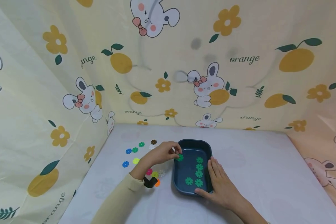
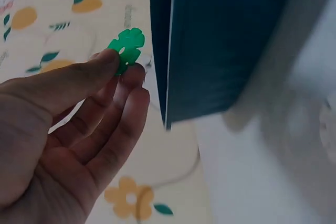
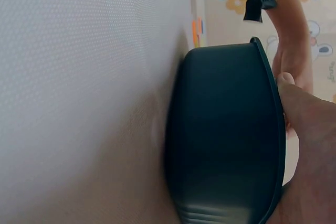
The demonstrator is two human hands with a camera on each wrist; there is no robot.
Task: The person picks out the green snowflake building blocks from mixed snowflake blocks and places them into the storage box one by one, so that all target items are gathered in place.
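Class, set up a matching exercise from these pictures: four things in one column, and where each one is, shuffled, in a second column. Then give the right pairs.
Things
1. left hand
2. right hand
3. row of green plastic flower discs
4. blue plastic flower disc

Places
A. lying inside the dark blue plastic tray
B. pinching a green plastic flower disc at the tray's left rim
C. on the white table, left of the tray
D. resting on the tray's right rim

Pairs: 1-B, 2-D, 3-A, 4-C

We see a white table [image 1: 268,174] before us. Around it hangs a yellow curtain [image 1: 240,77] printed with rabbits and oranges
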